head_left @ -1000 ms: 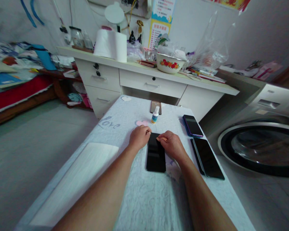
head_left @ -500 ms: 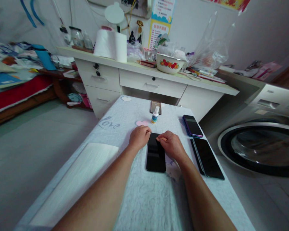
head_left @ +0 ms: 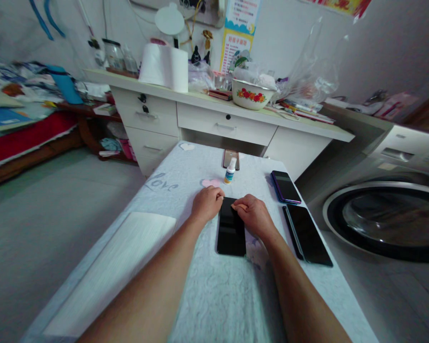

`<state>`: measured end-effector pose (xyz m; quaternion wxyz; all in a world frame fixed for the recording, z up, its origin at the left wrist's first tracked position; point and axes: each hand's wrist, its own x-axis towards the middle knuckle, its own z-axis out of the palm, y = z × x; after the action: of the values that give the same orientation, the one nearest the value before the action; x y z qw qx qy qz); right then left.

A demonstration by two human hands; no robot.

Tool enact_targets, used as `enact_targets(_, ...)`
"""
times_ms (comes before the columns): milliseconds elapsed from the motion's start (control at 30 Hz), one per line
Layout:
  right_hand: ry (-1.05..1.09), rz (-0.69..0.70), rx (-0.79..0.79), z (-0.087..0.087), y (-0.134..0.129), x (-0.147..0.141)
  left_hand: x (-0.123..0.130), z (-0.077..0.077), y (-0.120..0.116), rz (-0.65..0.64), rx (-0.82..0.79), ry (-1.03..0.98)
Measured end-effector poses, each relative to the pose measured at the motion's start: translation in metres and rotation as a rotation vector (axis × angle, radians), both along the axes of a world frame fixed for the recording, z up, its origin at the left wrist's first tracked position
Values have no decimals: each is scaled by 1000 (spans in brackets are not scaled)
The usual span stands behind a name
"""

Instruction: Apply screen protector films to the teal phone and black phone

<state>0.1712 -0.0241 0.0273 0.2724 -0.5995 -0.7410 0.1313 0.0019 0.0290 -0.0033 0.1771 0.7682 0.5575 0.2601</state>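
A black smartphone (head_left: 231, 233) lies screen up on the cloth-covered table between my hands. My left hand (head_left: 207, 204) is closed, its curled fingers gripping the phone's upper left corner. Over the upper right part of the screen, my right hand (head_left: 254, 214) is closed with fingertips pinched together. A small orange-tan bit shows at those fingertips, too small to name. Just beyond the phone stands a small white spray bottle (head_left: 229, 172) with a blue and yellow label. Behind the bottle lies another phone or phone case (head_left: 231, 160), partly hidden by it.
Along the table's right side lie a purple-edged phone (head_left: 286, 187) and a larger black device (head_left: 309, 236) overlapping another. A pale flat pad (head_left: 117, 271) is at the left. Beyond the table is a white desk (head_left: 221, 119) with a floral bowl (head_left: 253, 95); a washing machine (head_left: 389, 157) stands right.
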Motion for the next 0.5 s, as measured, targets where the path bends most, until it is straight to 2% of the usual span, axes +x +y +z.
enact_targets(300, 12, 17, 16, -4, 1, 0, 0, -2, 1, -4, 27, -4)
enact_targets(500, 16, 16, 4, 0, -1, -2, 0, -2, 1, -6, 25, -3)
